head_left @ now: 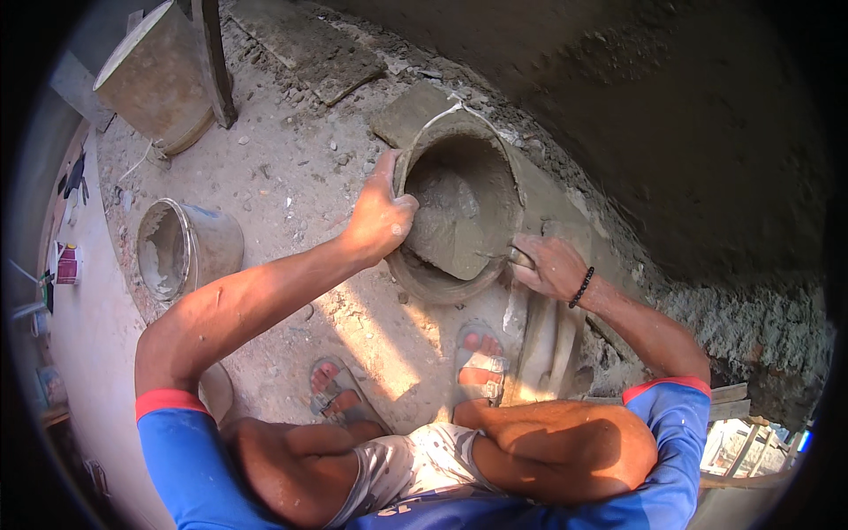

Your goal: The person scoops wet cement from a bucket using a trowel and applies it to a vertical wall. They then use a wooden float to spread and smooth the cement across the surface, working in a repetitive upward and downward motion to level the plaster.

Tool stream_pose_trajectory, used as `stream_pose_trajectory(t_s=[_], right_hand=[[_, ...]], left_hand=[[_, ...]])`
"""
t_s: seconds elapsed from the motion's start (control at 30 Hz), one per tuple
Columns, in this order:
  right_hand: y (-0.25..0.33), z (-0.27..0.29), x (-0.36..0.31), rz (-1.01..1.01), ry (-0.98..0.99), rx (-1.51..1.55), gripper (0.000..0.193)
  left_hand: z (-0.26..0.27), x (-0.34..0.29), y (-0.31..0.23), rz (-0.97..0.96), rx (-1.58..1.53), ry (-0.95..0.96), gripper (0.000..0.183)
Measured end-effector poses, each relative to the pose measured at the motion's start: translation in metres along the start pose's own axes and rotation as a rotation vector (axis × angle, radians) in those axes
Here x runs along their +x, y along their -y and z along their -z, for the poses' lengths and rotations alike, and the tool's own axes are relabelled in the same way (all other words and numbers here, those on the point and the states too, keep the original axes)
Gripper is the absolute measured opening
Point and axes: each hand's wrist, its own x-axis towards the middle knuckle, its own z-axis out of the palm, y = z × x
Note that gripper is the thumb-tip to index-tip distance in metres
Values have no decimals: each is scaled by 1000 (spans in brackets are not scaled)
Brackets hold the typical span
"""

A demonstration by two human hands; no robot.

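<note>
In front of my feet a mortar-crusted bucket [518,190] is tipped so that its mouth faces me. My left hand [383,210] grips its left rim, thumb on the near side and fingers over the edge. My right hand [549,267], with a dark bead bracelet [582,287] at the wrist, is closed round the handle of a trowel. The trowel's grey blade [459,250] lies inside the bucket's mouth, coated in wet mortar. Grey mortar [442,190] lines the bucket's inside. A white cord [457,104] is tied at the far rim.
To the left a smaller bucket [215,238] lies on its side. A large tilted bucket [159,84] leans by a wooden post [214,62] at upper left. A plastered wall [707,132] rises on the right. Loose rubble and a flat board [309,44] lie at the back.
</note>
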Motion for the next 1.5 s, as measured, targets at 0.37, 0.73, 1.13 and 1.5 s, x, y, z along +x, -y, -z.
stream_pose_trajectory(t_s=[0.37,0.73,1.13,1.5], right_hand=[[-19,29,-17,-22,-101,-105,26],[63,246,-55,83,-186,6,35],[-38,344,-82,-521,-939,-267,29],[25,117,-22,-225,168,-456,16]], left_hand=[[14,5,9,18,-27,-1,64],[23,0,7,143,-185,-48,68],[11,0,5,125,-124,-47,66],[-7,-2,-4,-92,107,19,61]])
